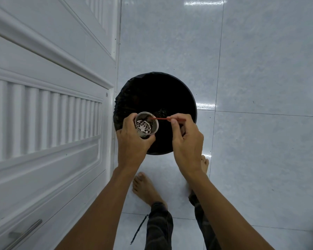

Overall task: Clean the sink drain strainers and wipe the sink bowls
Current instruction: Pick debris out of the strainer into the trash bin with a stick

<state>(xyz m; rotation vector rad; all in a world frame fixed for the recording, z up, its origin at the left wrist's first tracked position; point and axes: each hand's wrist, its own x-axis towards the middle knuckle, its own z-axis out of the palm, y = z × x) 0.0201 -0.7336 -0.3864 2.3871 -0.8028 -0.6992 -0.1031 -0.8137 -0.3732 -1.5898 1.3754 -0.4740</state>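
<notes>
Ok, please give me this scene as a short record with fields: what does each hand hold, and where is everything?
left hand: grips the metal strainer, held tilted over the bin
right hand: pinches a thin red stick, its tip inside the strainer
strainer: dark bits on its holed bottom
bin: black, on the tiled floor, beside a white cabinet door
feet: bare, near the bin

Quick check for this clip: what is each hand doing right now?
Left hand: grips the metal drain strainer over the black bin.
Right hand: pinches a thin red stick, its tip poking into the strainer.
</notes>
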